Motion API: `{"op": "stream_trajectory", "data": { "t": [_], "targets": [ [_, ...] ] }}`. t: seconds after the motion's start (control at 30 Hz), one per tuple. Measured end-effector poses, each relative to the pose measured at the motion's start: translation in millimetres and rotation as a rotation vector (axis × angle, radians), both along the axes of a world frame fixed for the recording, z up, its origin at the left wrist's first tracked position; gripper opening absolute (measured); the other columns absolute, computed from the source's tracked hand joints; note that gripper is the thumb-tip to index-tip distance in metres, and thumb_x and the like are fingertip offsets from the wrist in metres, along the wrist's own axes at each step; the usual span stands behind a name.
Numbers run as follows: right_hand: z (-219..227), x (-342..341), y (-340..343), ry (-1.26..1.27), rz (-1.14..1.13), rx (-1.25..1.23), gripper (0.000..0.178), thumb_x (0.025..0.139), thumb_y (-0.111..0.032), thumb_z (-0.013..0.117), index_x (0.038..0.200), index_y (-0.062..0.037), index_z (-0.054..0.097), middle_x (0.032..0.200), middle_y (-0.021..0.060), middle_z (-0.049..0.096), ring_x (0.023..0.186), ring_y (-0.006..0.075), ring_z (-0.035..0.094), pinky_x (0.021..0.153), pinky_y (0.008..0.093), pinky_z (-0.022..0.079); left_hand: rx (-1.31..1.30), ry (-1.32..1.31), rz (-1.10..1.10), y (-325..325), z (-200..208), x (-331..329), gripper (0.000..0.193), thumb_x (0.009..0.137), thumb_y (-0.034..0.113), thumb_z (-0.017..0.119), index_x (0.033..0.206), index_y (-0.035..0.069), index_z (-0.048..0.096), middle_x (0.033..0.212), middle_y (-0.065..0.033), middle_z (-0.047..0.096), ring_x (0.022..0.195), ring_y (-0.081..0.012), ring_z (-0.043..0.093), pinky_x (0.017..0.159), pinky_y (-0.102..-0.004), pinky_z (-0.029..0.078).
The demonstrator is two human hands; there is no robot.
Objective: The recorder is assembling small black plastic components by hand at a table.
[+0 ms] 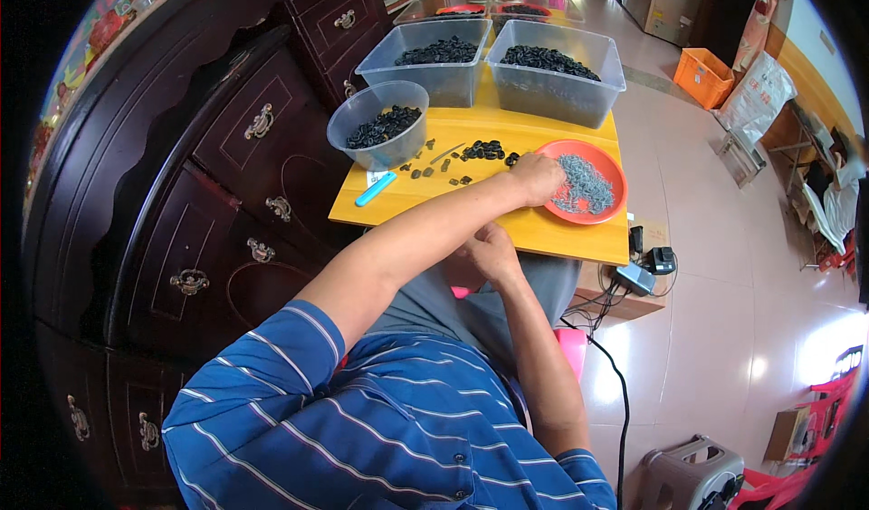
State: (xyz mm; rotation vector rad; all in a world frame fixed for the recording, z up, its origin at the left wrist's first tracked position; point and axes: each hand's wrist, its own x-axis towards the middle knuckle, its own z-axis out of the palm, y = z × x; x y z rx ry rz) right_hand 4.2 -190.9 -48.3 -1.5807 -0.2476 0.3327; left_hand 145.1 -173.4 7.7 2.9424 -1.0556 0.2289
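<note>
Metal pins (584, 187) lie heaped on the orange plate (608, 159), directly under the left hand (536, 179); its grasp cannot be told. Right hand (491, 251) rests clenched at the table (471, 211) edge; pinch pins singly

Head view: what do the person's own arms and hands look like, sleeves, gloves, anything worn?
Both hands are bare: no gloves, rings or watch show on the left hand or the right hand. The forearms are bare too. Short sleeves of a blue shirt with thin white stripes end above the elbows. No cables or markings on the arms.
</note>
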Motion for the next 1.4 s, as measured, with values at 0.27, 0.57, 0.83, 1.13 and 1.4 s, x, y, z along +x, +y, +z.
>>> {"op": "stream_trajectory", "data": {
  "t": [0.27,0.57,0.83,1.13,1.4],
  "targets": [
    [6,-1,-3,0.027,0.026,0.083,0.021,0.094,-0.015,0.065,0.103,0.0037,0.068,0.083,0.0075,0.070,0.075,0.0161,0.066,0.069,0.0327,0.053,-0.091,0.145,-0.013,-8,15,-8,0.010,0.085,0.020,0.070,0.092,0.014,0.075,0.098,-0.0094,0.074,0.096,-0.0315,0.071,0.081,-0.0489,0.055],
    [-1,1,-1,-0.014,0.000,0.009,0.025,0.091,-0.013,0.067,0.109,0.0046,0.069,0.091,0.0097,0.074,0.081,0.0164,0.068,0.073,0.0313,0.054,-0.077,0.181,-0.017,-11,10,-3,0.010,0.084,0.016,0.068,0.090,0.013,0.075,0.093,-0.0108,0.074,0.093,-0.0321,0.070,0.080,-0.0486,0.055],
    [-2,0,-1,-0.006,-0.014,0.124,0.025,0.091,-0.016,0.068,0.105,0.0049,0.070,0.087,0.0129,0.075,0.079,0.0203,0.071,0.073,0.0355,0.055,-0.199,0.271,-0.058,-10,15,-6,0.011,0.081,0.018,0.068,0.085,0.012,0.076,0.088,-0.0123,0.075,0.089,-0.0324,0.071,0.079,-0.0476,0.055],
    [3,0,-3,0.005,0.014,-0.042,0.030,0.089,-0.009,0.069,0.116,0.0044,0.067,0.097,0.0077,0.074,0.085,0.0140,0.067,0.073,0.0289,0.053,-0.270,0.257,-0.043,-12,15,-11,0.011,0.082,0.017,0.066,0.084,0.013,0.076,0.088,-0.0102,0.075,0.088,-0.0313,0.071,0.079,-0.0467,0.055],
    [12,-2,-2,0.046,-0.002,0.039,0.025,0.095,-0.016,0.065,0.111,0.0034,0.068,0.090,0.0091,0.073,0.080,0.0168,0.068,0.074,0.0318,0.054,-0.444,0.179,0.028,-7,16,-8,0.011,0.085,0.019,0.065,0.086,0.009,0.070,0.084,-0.0131,0.073,0.085,-0.0337,0.071,0.078,-0.0476,0.054]
  ]
}}
